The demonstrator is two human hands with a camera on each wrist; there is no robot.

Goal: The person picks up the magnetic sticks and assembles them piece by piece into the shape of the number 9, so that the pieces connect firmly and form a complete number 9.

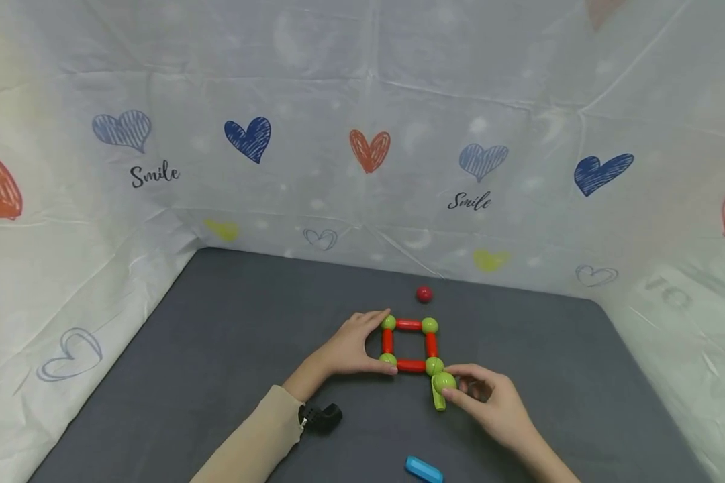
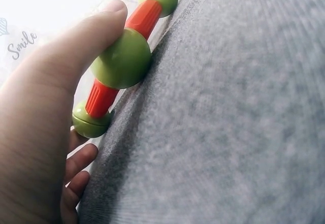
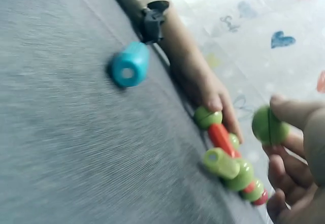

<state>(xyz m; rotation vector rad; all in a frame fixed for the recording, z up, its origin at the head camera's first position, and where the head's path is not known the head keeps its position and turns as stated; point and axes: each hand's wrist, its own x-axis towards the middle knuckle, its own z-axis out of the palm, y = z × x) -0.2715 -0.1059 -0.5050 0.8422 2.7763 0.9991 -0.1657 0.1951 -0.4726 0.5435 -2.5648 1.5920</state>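
Frame (image 1: 412, 365) of 4 red rods (image 1: 408, 325) and 4 green balls sits right of centre on table (image 1: 217, 335), green rod (image 1: 438, 402) pointing near off the near-right ball (image 1: 434, 365); left hand (image 1: 355, 345) grips its left side, thumb on near-left ball (image 1: 387, 359), fingers reaching far-left ball (image 1: 389, 323). Right hand (image 1: 489, 402) pinches loose ball (image 1: 444, 383) between thumb and fingertips, just beside green rod, apart. Looks like light, stiff plastic: ball smooth, probably slippery, so pinch across its middle; red rods ridged, better grip; joints may pivot, so steady frame at 2 corners.
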